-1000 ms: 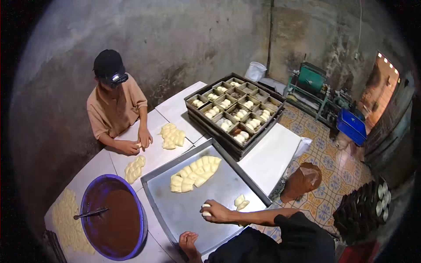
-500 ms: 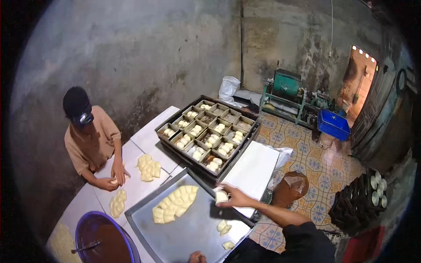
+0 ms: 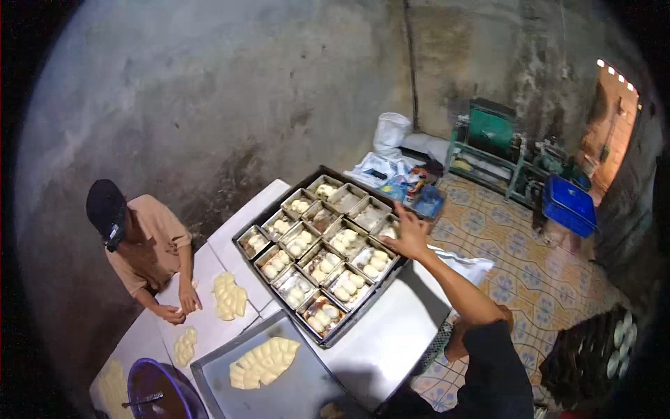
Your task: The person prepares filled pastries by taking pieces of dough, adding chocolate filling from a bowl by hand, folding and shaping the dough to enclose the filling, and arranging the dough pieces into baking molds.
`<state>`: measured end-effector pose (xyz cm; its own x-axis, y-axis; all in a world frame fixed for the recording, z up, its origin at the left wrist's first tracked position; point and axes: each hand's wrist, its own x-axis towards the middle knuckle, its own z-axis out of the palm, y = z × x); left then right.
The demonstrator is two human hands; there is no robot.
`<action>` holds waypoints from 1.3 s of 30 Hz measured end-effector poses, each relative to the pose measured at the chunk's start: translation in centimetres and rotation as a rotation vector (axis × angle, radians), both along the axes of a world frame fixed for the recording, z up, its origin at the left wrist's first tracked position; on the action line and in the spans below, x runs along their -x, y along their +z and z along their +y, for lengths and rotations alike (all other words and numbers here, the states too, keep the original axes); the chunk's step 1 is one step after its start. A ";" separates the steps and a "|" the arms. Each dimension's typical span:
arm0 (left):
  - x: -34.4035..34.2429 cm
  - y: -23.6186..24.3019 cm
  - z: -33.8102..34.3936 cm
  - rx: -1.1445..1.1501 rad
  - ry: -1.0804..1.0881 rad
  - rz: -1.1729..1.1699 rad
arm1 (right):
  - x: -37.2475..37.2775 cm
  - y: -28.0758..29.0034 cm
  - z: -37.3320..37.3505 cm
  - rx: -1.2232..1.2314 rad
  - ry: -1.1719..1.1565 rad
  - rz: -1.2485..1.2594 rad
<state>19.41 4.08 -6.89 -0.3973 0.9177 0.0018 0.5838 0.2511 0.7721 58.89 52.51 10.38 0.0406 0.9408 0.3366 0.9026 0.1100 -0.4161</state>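
Note:
My right hand (image 3: pixel 410 234) reaches over the right corner of a large dark tray (image 3: pixel 307 334) filled with metal baking tins. Its thumb and fingers are spread apart around pale dough pieces (image 3: pixel 391 229) in the corner tin; the palm partly covers that tin. Most other tins hold rows of small dough balls (image 3: pixel 323 318). At the bottom edge, a dark shape that may be my left hand (image 3: pixel 333 410) is in shadow beside the grey metal sheet (image 3: pixel 279 401); its fingers cannot be made out. A slab of cut dough pieces (image 3: pixel 264 362) lies on that sheet.
Across the white tiled table (image 3: pixel 257 197), another person (image 3: pixel 150 244) handles dough near two more dough slabs (image 3: pixel 229 296). A purple basin (image 3: pixel 143 366) holds a brown filling. On the patterned floor (image 3: pixel 516 272) stand a green machine (image 3: pixel 490 129), blue crates (image 3: pixel 569 206) and stacked tins (image 3: pixel 590 349).
My right hand has moved forward from the metal sheet to the tray's right corner, carrying dough there. The view has shifted, and the small dough pieces on the sheet are out of sight.

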 end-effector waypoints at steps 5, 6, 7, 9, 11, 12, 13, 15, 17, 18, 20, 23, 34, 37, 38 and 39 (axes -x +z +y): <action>-2.4 5.1 1.2 0.009 0.208 -0.172 | -2.9 -2.1 0.8 -0.302 0.110 0.393; -3.4 7.7 2.5 0.095 0.491 -0.566 | -3.9 -2.2 1.5 -0.385 0.182 0.274; -3.2 7.1 2.6 0.063 0.692 -0.571 | -3.8 -1.9 2.1 -0.321 0.204 0.273; -1.7 3.4 1.9 -0.025 0.855 -0.261 | -3.0 -1.0 2.9 -0.244 0.255 0.265; -1.2 2.3 1.3 -0.134 0.891 -0.301 | -1.5 -0.7 3.4 0.095 0.269 0.196; 1.8 -2.3 -0.7 -0.069 0.904 -0.335 | -1.5 -1.9 4.2 -0.004 0.263 -0.001; 0.7 -0.2 1.2 -0.519 0.791 -0.797 | 0.4 -1.6 3.6 0.008 0.222 -0.201; -0.3 1.4 3.7 -0.548 0.974 -0.781 | -0.8 -3.9 3.6 -0.195 0.208 -0.166; -0.4 3.3 2.5 -0.531 0.877 -0.682 | 2.1 -3.3 -0.9 -0.361 0.304 0.199; 0.0 1.6 1.4 -0.576 1.030 -0.888 | 4.8 -3.2 -4.0 -0.142 0.335 0.616; 0.5 2.3 1.2 -0.593 0.867 -0.802 | 8.0 -1.8 -11.1 0.086 0.545 0.789; 2.1 5.6 1.0 -0.855 0.827 -1.500 | 15.3 -0.6 -21.0 0.538 1.076 0.638; 9.7 11.7 -2.8 -1.046 0.530 -1.348 | 26.1 -11.1 -33.8 0.269 1.510 -0.346; 13.3 11.4 -4.9 -1.037 0.367 -1.431 | 27.8 -10.3 -32.2 0.796 1.401 -0.016; 14.4 11.3 -5.7 -1.043 0.192 -1.607 | 28.4 -10.3 -31.8 0.935 1.322 0.051; 15.3 11.1 -6.6 -1.000 0.299 -1.577 | 30.6 -7.7 -32.3 0.992 1.351 0.258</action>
<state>4.06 -2.54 4.21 -0.6919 0.7197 -0.0574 -0.6790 -0.6216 0.3907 28.33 20.22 2.69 -0.9530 0.1762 -0.2463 0.2916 0.3140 -0.9035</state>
